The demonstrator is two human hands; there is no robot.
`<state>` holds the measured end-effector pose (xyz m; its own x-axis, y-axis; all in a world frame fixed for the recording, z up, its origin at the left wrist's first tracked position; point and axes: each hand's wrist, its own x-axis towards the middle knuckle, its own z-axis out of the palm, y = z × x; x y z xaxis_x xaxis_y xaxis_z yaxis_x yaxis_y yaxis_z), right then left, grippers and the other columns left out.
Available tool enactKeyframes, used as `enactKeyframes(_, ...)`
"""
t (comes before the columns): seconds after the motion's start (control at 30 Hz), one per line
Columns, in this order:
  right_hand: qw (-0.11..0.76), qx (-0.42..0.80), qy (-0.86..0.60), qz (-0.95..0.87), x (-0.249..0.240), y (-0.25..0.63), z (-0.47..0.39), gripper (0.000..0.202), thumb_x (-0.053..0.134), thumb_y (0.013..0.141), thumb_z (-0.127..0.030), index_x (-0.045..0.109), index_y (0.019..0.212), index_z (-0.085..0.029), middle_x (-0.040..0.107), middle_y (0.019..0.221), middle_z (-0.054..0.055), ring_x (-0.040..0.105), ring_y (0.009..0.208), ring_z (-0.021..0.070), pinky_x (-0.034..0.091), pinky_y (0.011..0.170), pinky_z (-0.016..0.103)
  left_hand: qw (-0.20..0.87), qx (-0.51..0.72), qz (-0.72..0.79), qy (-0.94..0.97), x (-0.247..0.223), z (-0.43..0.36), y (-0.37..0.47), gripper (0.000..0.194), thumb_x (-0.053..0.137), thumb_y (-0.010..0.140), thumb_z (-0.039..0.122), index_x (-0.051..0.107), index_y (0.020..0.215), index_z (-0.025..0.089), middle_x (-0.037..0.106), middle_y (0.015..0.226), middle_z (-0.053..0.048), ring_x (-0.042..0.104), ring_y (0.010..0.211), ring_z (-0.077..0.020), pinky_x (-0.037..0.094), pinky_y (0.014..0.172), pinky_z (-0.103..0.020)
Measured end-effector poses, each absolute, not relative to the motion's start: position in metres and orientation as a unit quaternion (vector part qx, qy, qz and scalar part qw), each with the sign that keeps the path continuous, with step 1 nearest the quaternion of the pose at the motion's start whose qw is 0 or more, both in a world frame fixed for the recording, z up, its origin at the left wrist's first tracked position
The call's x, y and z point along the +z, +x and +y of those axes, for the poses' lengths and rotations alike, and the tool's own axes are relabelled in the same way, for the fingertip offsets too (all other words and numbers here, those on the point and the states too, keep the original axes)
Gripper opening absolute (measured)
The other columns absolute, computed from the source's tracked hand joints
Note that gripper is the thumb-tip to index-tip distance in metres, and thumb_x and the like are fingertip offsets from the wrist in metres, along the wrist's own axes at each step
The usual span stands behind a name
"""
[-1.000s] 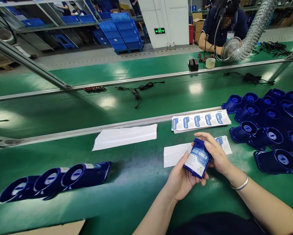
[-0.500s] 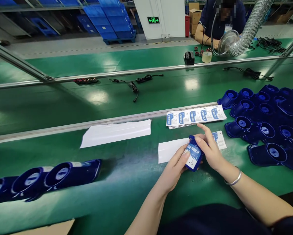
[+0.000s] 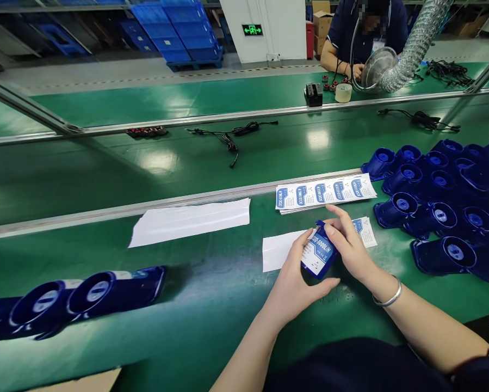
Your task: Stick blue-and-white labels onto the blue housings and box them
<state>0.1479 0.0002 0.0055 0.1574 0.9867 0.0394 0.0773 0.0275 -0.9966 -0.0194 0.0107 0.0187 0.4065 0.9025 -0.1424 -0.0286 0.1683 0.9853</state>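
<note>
Blue housing in hand: here it is (image 3: 325,246), tilted between the two hands above the near right of the surface (image 3: 211,316); its printed label (image 3: 313,262) faces up, "5000L/H" readable on the blue band;
Right hand: grasping the housing (image 3: 349,247), thumb on its upper right edge, forefinger lifted clear on the far side; a silver bangle (image 3: 391,296) circles the wrist;
Left hand: fingers along the housing's left edge (image 3: 289,294), thumb spread wide and off it at the near side; whether it bears any weight, I cannot tell;
Label sheets: a printed stack (image 3: 326,193) lies just beyond the hands; a partly used strip (image 3: 277,253) sits beneath them, blank at left, printed at right; a blank white sheet (image 3: 191,222) lies farther left;
Other housings: a crowd of them (image 3: 456,253) fills the right; an overlapping row (image 3: 99,294) lies near left;
Far side: black cables (image 3: 231,139) beyond the rail; a co-worker (image 3: 369,27) leans in at far right, beside a silver duct (image 3: 415,49).
</note>
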Motion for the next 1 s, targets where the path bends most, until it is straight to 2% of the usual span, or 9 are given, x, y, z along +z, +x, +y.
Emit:
enactKeyframes(0.07,0.531,0.402,-0.529,-0.526,0.007,0.148,-0.002,0.051,0.050,0.100,-0.047,0.039,0.144,-0.024,0.059,0.121,0.010,0.059,0.110,0.0255,0.048,0.095,0.042,0.714,0.366,0.391,0.451,0.021,0.014,-0.020,0.071,0.088,0.068,0.036,0.063,0.134,0.024,0.058,0.141,-0.011,0.053,0.128,-0.0343,0.047,0.099,-0.037)
enactKeyframes(0.13,0.533,0.359,-0.507,-0.574,0.010,0.147,-0.006,0.048,0.049,0.100,-0.046,0.043,0.143,-0.025,0.054,0.129,0.011,0.055,0.118,0.0273,0.045,0.101,0.044,0.768,0.372,0.391,0.343,0.021,0.018,-0.020,0.053,0.075,0.082,0.048,0.069,0.126,0.020,0.064,0.133,-0.012,0.059,0.119,-0.0316,0.051,0.088,-0.033)
enactKeyframes(0.2,0.531,0.320,-0.479,-0.622,0.012,0.146,-0.008,0.046,0.046,0.100,-0.048,0.046,0.140,-0.025,0.054,0.130,0.012,0.053,0.119,0.0286,0.044,0.103,0.047,0.801,0.368,0.399,0.253,0.018,0.021,-0.019,0.040,0.071,0.086,0.046,0.075,0.112,0.016,0.071,0.118,-0.012,0.064,0.107,-0.0275,0.052,0.082,-0.030)
enactKeyframes(0.33,0.518,0.263,-0.439,-0.685,0.013,0.143,-0.010,0.046,0.043,0.100,-0.050,0.051,0.136,-0.023,0.055,0.124,0.012,0.053,0.116,0.0312,0.044,0.100,0.051,0.827,0.359,0.386,0.196,0.015,0.022,-0.017,0.023,0.078,0.081,0.030,0.078,0.098,0.014,0.075,0.100,-0.010,0.067,0.090,-0.0206,0.052,0.079,-0.027)
enactKeyframes(0.53,0.527,0.231,-0.436,-0.692,0.008,0.143,-0.008,0.040,0.040,0.101,-0.038,0.051,0.136,-0.024,0.056,0.124,0.012,0.053,0.116,0.0308,0.044,0.099,0.052,0.817,0.378,0.362,0.243,0.020,0.018,-0.019,0.031,0.079,0.082,0.036,0.077,0.104,0.015,0.074,0.104,-0.010,0.065,0.091,-0.0178,0.051,0.079,-0.025)
enactKeyframes(0.73,0.535,0.235,-0.440,-0.682,0.011,0.145,-0.008,0.038,0.040,0.101,-0.035,0.052,0.135,-0.025,0.058,0.125,0.011,0.053,0.116,0.0296,0.044,0.097,0.050,0.788,0.397,0.365,0.297,0.016,0.014,-0.017,0.031,0.079,0.082,0.038,0.076,0.106,0.019,0.073,0.104,-0.006,0.064,0.096,-0.0181,0.050,0.082,-0.026)
enactKeyframes(1.0,0.527,0.246,-0.470,-0.665,0.012,0.146,-0.008,0.037,0.038,0.102,-0.034,0.053,0.134,-0.024,0.059,0.123,0.010,0.055,0.109,0.0265,0.047,0.092,0.045,0.691,0.372,0.364,0.501,0.016,0.013,-0.020,0.037,0.070,0.088,0.038,0.064,0.121,0.024,0.066,0.123,-0.006,0.060,0.114,-0.0230,0.048,0.098,-0.034)
